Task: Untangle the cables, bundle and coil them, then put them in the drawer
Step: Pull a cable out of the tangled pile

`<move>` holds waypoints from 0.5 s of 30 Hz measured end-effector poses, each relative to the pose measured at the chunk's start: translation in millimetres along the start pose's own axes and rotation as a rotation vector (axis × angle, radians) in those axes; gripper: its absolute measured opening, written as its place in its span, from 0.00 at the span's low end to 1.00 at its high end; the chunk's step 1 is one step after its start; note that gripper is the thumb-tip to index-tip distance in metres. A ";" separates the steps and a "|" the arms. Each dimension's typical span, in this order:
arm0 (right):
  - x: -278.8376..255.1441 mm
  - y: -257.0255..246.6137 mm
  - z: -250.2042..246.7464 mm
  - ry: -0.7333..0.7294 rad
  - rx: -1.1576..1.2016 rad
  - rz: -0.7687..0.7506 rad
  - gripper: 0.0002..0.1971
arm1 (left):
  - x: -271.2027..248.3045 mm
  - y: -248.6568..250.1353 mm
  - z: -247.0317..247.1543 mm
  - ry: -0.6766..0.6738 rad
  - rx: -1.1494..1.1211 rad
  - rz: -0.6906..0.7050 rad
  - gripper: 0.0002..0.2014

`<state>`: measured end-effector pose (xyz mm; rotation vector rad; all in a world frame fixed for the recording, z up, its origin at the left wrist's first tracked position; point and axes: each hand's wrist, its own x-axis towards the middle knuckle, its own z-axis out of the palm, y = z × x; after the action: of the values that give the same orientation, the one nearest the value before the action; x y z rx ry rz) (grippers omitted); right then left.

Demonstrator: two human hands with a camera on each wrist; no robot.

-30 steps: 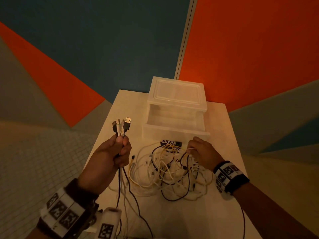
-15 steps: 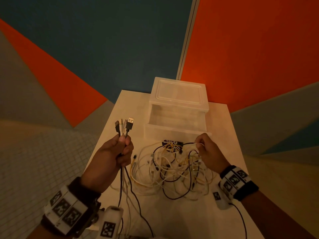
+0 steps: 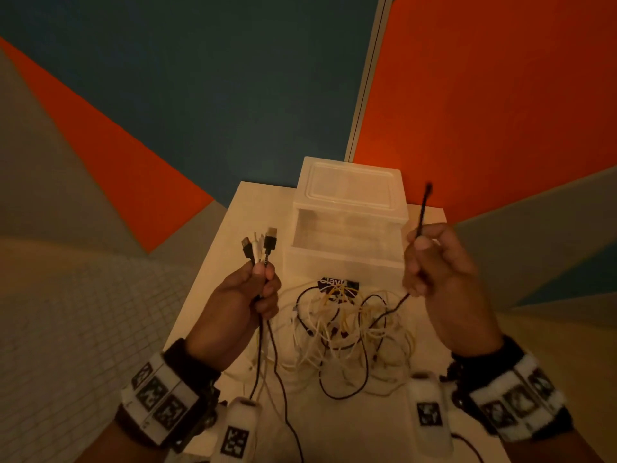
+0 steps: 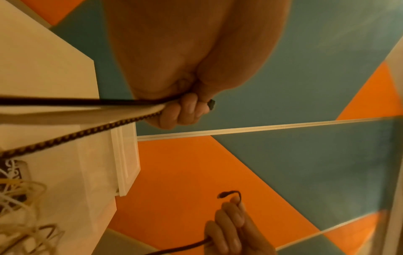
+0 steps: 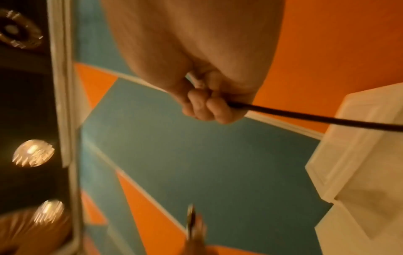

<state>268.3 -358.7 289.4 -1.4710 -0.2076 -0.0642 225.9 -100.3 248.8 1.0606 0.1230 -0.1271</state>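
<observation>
A tangle of white and black cables (image 3: 347, 332) lies on the small white table (image 3: 207, 295), in front of a clear plastic drawer unit (image 3: 349, 208) whose drawer (image 3: 340, 262) is pulled out. My left hand (image 3: 247, 295) is raised left of the tangle and grips several cable ends (image 3: 260, 245) with their plugs pointing up. My right hand (image 3: 430, 259) is lifted to the right of the drawer and holds a black cable (image 3: 422, 208). Its tip stands above the fingers, and the rest trails down into the tangle. The wrist views show both fists closed round cables (image 4: 130, 101) (image 5: 283, 112).
A black label or small dark object (image 3: 337, 284) sits under the cables by the drawer front. The table is narrow, with tiled floor (image 3: 66, 329) off its left edge. Orange, teal and grey wall panels stand right behind the drawer unit.
My right hand has risen from the tangle up and to the right, pulling a black cable end out with it. The left hand has held its bundle of plugs nearly still.
</observation>
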 end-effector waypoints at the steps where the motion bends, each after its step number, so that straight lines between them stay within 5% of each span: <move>1: -9.3 -3.0 12.1 -0.051 -0.043 -0.019 0.05 | 1.5 -1.3 5.7 -0.004 -0.016 -0.006 0.10; 5: -41.4 23.6 54.9 -0.213 -0.397 -0.154 0.04 | 7.1 -7.7 28.1 0.007 -0.029 -0.033 0.10; 15: -52.6 44.6 72.5 -0.257 -0.721 -0.279 0.07 | 5.4 -16.2 36.1 -0.064 0.025 -0.038 0.20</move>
<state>217.1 -286.7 242.5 -2.1594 -0.6492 -0.1905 230.1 -140.0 251.3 1.0784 0.0841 -0.1974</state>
